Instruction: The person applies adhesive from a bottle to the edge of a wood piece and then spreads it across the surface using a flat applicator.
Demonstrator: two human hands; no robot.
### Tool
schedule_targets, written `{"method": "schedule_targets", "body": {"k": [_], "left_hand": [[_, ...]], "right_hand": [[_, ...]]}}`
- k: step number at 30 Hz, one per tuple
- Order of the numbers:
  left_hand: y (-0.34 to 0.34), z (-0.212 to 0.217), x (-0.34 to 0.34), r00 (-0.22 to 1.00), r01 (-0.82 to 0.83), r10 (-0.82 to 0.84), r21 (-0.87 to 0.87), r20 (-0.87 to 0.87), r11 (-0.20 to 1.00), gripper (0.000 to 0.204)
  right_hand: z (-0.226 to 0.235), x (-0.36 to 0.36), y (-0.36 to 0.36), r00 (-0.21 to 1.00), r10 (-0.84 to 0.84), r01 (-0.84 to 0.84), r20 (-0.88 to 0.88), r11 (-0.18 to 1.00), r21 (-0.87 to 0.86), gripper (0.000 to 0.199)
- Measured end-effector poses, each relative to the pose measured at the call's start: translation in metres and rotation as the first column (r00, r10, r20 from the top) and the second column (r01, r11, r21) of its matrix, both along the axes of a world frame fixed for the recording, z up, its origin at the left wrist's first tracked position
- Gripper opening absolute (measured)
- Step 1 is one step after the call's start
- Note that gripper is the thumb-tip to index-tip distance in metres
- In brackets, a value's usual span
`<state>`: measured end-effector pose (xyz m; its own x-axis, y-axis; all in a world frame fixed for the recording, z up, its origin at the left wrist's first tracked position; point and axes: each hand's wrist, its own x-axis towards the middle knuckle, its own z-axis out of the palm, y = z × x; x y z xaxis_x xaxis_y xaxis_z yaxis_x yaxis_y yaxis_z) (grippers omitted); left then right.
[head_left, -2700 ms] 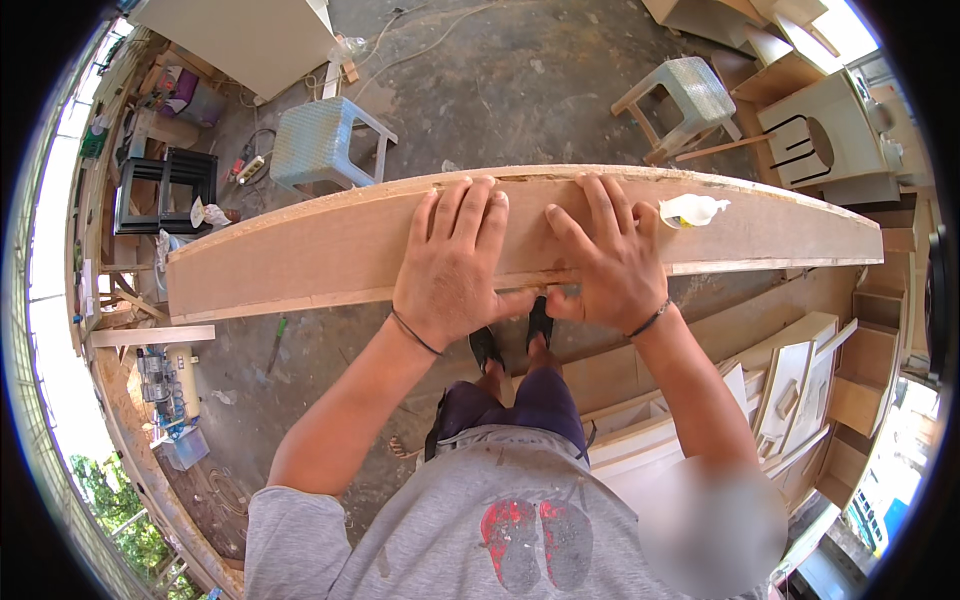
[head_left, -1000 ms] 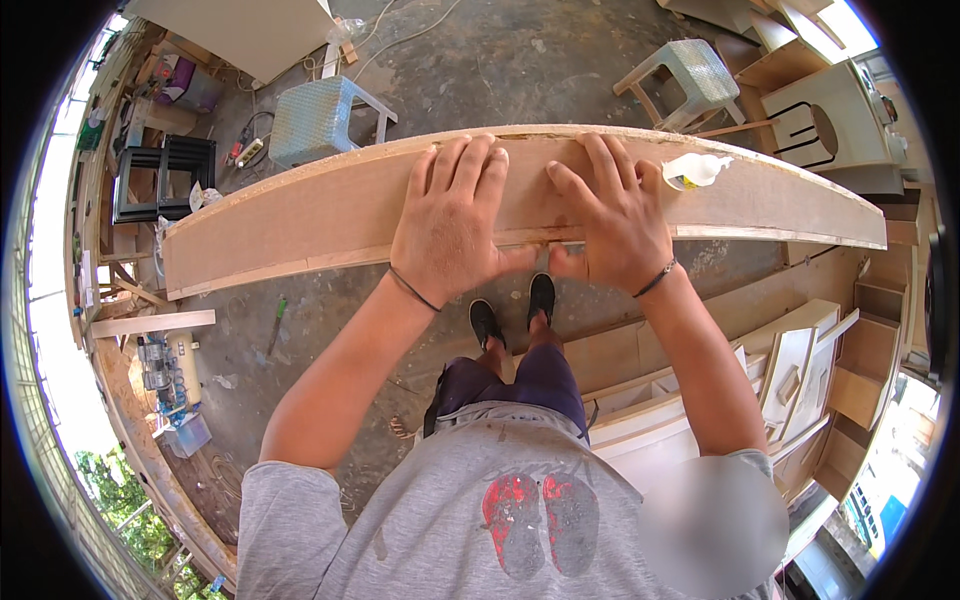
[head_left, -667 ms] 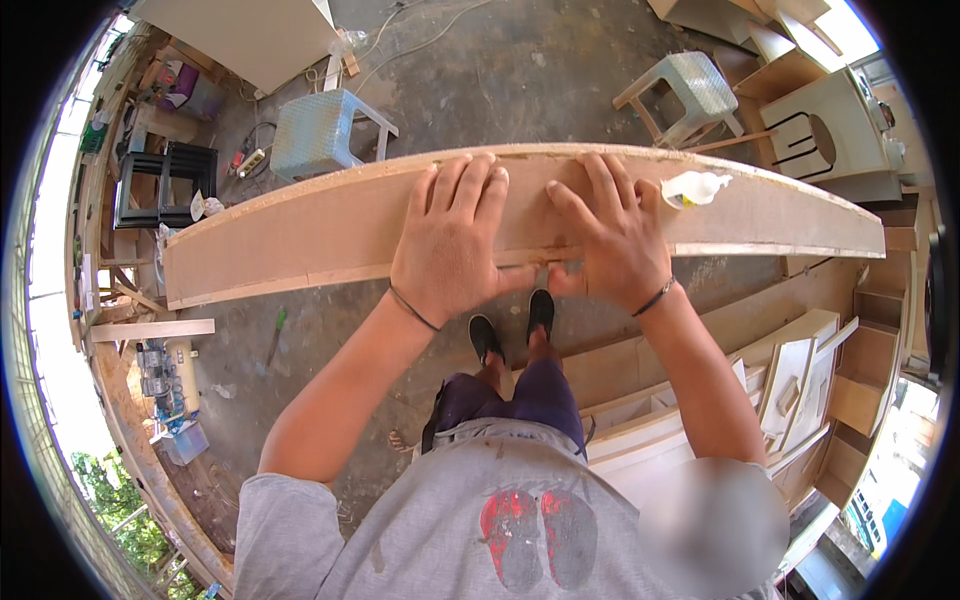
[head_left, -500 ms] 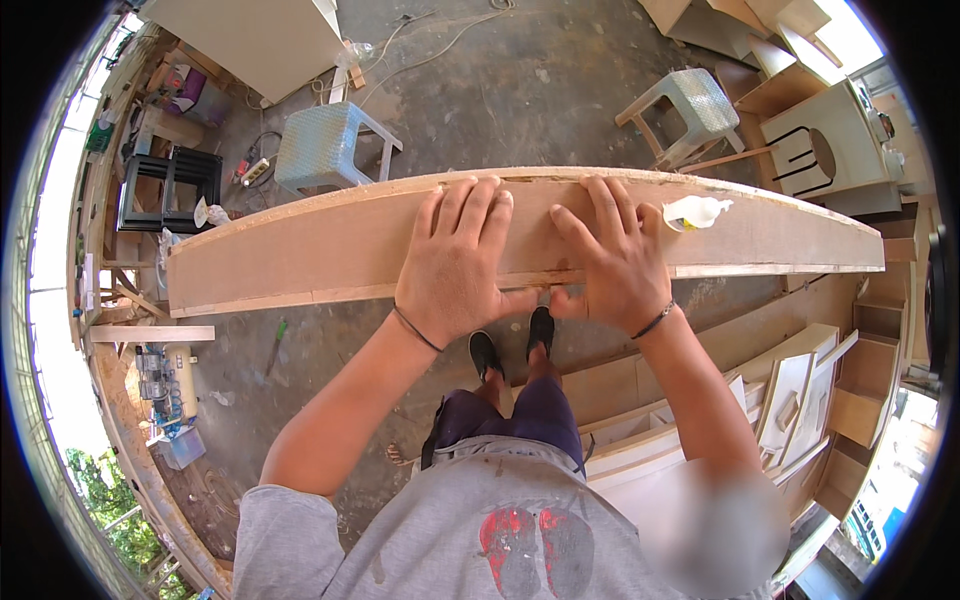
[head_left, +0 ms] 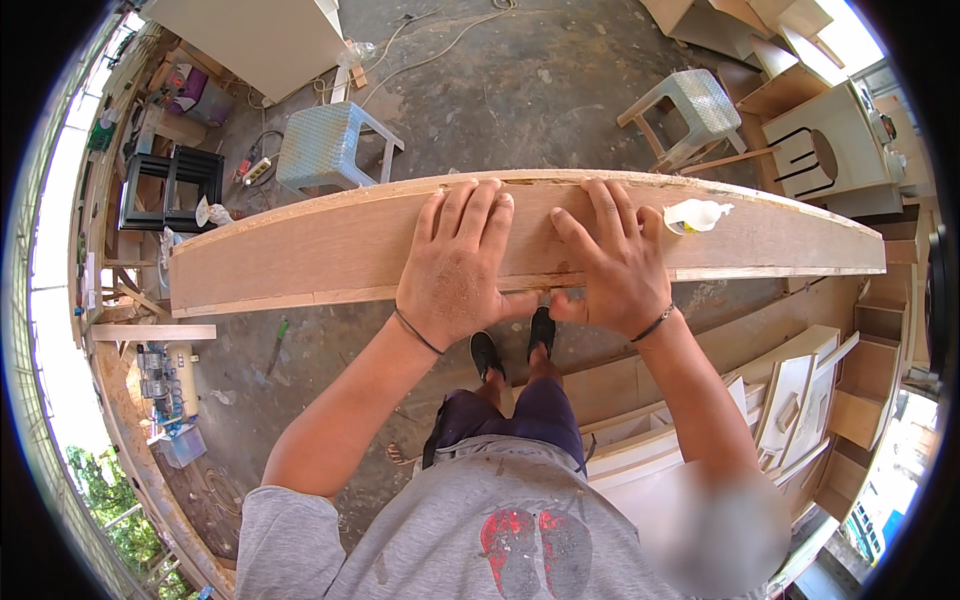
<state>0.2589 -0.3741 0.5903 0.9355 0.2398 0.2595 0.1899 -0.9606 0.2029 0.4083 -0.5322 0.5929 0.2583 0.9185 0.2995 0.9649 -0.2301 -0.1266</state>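
Note:
A long, narrow wooden panel point(head_left: 330, 255) with a plywood face and pale strips along its edges spans the view in front of me. My left hand point(head_left: 455, 260) lies on its middle, fingers stretched toward the far edge and thumb at the near edge. Beside it, my right hand point(head_left: 620, 255) rests on the panel with its fingers spread. Both thumbs point inward and almost meet at the near edge. Just right of the right hand, a white squeeze bottle point(head_left: 697, 215) lies on the panel.
Beyond the panel stand two stools, one at left point(head_left: 318, 145) and one at right point(head_left: 700, 105). A power strip point(head_left: 257, 170) and cables lie on the floor at left. Pale cabinet parts point(head_left: 790, 395) are stacked at right. A black frame point(head_left: 170, 190) stands far left.
Almost nothing differs. Both hands keep their places on the panel, and the view has shifted very slightly.

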Motion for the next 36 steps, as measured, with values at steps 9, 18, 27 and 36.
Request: {"method": "schedule_targets", "body": {"k": [9, 18, 27, 36], "left_hand": [[0.0004, 0.0021, -0.0007, 1.0, 0.003, -0.003, -0.006, -0.022, 1.0, 0.099], [0.0001, 0.0019, -0.0013, 1.0, 0.003, -0.003, -0.01, -0.025, 1.0, 0.1], [-0.0003, 0.0017, -0.0028, 1.0, -0.006, 0.006, -0.007, -0.023, 1.0, 0.097], [-0.0008, 0.0025, -0.0023, 1.0, -0.007, 0.006, -0.012, -0.024, 1.0, 0.099]], "right_hand": [[0.0016, -0.0005, -0.0001, 1.0, 0.007, -0.007, -0.019, 1.0, 0.018, 0.081], [0.0015, -0.0012, 0.0003, 1.0, 0.002, -0.002, -0.002, 1.0, 0.014, 0.08], [0.0014, -0.0014, 0.0002, 1.0, 0.005, -0.005, -0.004, 1.0, 0.009, 0.08], [0.0028, -0.0019, 0.0005, 1.0, 0.002, -0.002, -0.009, 1.0, -0.009, 0.08]]}}
